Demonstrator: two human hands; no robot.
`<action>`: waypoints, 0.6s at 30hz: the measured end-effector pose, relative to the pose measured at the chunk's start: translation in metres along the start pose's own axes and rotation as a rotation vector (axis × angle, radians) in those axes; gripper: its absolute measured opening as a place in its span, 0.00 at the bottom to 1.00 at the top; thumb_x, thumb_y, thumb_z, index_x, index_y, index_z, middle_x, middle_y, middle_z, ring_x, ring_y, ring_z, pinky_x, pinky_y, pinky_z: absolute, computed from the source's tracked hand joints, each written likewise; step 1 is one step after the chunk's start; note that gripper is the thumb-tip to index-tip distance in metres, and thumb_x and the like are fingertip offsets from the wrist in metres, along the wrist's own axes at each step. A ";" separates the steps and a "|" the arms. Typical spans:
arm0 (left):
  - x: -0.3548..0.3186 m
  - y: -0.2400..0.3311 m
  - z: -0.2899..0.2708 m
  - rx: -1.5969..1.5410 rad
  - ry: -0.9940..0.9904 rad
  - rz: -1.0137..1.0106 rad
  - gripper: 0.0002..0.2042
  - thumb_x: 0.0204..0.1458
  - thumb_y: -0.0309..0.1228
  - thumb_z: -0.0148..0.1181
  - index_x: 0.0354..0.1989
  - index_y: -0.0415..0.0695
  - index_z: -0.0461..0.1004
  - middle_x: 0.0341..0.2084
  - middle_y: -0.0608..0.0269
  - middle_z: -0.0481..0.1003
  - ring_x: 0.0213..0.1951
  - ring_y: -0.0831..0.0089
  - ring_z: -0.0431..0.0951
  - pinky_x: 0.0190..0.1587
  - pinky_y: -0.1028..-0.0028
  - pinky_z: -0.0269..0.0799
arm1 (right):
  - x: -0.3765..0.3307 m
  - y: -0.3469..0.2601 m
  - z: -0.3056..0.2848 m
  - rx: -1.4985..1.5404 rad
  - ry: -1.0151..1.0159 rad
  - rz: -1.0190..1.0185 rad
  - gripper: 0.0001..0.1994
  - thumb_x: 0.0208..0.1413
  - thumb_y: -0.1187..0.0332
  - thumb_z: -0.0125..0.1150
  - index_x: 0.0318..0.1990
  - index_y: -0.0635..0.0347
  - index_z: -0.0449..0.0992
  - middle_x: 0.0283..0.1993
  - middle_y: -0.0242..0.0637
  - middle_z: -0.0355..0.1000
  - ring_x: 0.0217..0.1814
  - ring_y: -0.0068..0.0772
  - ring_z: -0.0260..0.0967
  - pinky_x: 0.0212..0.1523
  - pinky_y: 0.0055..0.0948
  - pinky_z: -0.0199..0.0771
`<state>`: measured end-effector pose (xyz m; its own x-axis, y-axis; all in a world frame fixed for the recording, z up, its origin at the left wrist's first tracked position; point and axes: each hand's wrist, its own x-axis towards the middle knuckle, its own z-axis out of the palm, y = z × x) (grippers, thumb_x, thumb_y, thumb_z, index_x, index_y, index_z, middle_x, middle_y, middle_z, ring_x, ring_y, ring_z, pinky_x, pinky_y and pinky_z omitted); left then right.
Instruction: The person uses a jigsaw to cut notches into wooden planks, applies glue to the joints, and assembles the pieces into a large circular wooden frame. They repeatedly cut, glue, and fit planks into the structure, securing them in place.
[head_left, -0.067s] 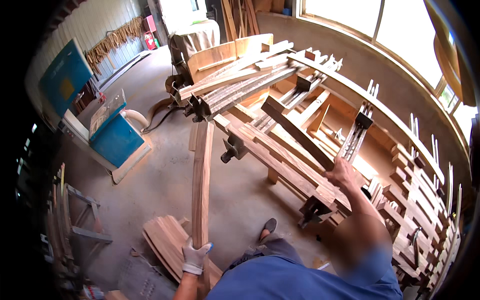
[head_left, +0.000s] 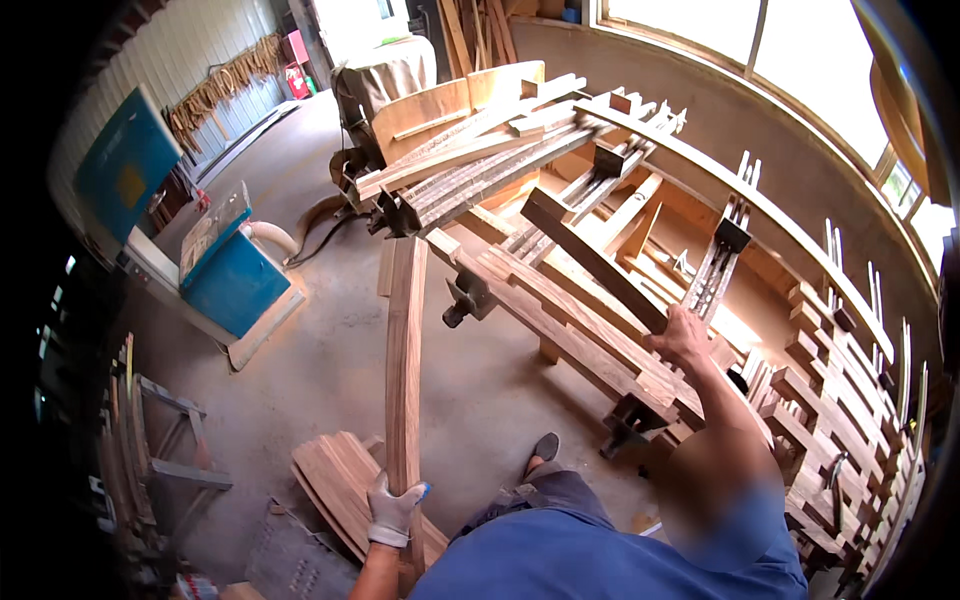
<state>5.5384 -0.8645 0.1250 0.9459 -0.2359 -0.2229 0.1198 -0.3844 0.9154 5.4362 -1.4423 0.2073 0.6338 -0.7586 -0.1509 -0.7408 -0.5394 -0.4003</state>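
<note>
My left hand (head_left: 393, 508), in a white glove with blue at a fingertip, is wrapped round the lower part of a long wooden plank (head_left: 404, 340). The plank stands up in front of me, its top near the clamp rack's corner. With bare fingers, my right hand (head_left: 682, 337) grips the near end of a dark wooden board (head_left: 590, 255). That board slants away to the far left above the metal bar clamps (head_left: 715, 260). Just below the board, pale wooden strips (head_left: 560, 310) lie along the front of the rack.
Curved boards (head_left: 335, 480) are stacked on the floor by my left hand. A blue machine (head_left: 235, 280) with a hose stands at the left. Clamp ends (head_left: 635, 425) jut out at the rack's front. Stacked wooden pieces (head_left: 830, 420) fill the right side, beneath the window.
The view has shifted very slightly. Both hands keep their grips, and neither piece of wood has clearly moved.
</note>
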 end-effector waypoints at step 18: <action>0.282 0.152 0.053 0.197 -0.339 0.115 0.19 0.42 0.25 0.75 0.44 0.34 0.79 0.26 0.66 0.79 0.28 0.76 0.78 0.33 0.72 0.77 | 0.236 -0.027 0.138 -0.302 0.333 -0.097 0.06 0.65 0.70 0.53 0.43 0.57 0.76 0.45 0.44 0.79 0.50 0.46 0.80 0.50 0.45 0.78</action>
<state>5.8074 -1.0367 0.1840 0.7928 -0.5554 -0.2509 -0.0721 -0.4943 0.8663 5.6366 -1.5567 0.0572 0.6344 -0.7486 0.1927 -0.7442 -0.6589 -0.1094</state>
